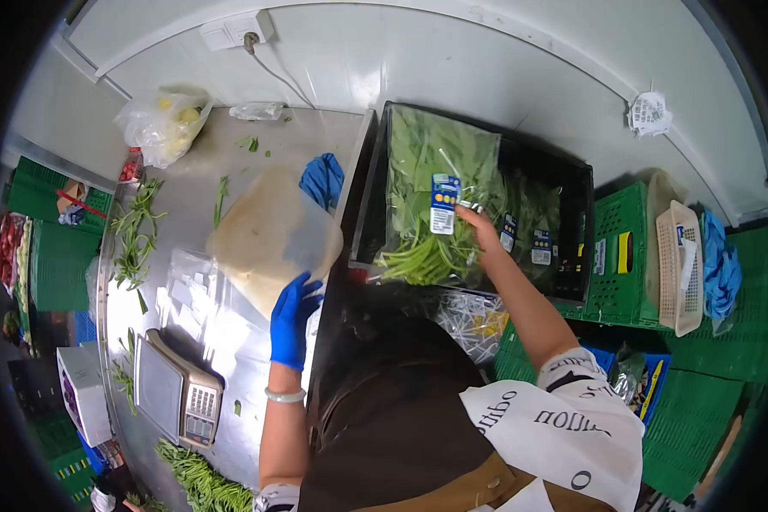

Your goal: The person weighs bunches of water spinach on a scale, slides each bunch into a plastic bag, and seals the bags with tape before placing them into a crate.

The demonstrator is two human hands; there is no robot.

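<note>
At the far left edge, green crates stand stacked beside a stainless steel table. Loose green beans lie scattered along the table's left side, and a further heap of beans lies at its near end. A white box sits off the table's near-left corner, and a weighing scale rests on the table just beside it. A clear bag with yellow contents sits at the far end of the table, and flat clear plastic bags lie at mid-table. The left hand, in a blue glove, has its fingers wrapped on the near edge of a beige plastic tub, which is held tilted above the table and appears motion-blurred. A blue cloth lies behind the tub. Right of the table, a black crate contains labelled packs of greens. The right hand, ungloved, is pinched shut on 1 labelled bag of green beans, held upright over the crate's left half. Further right stand a green crate, a beige basket leaning against it, and a second blue cloth.
</note>
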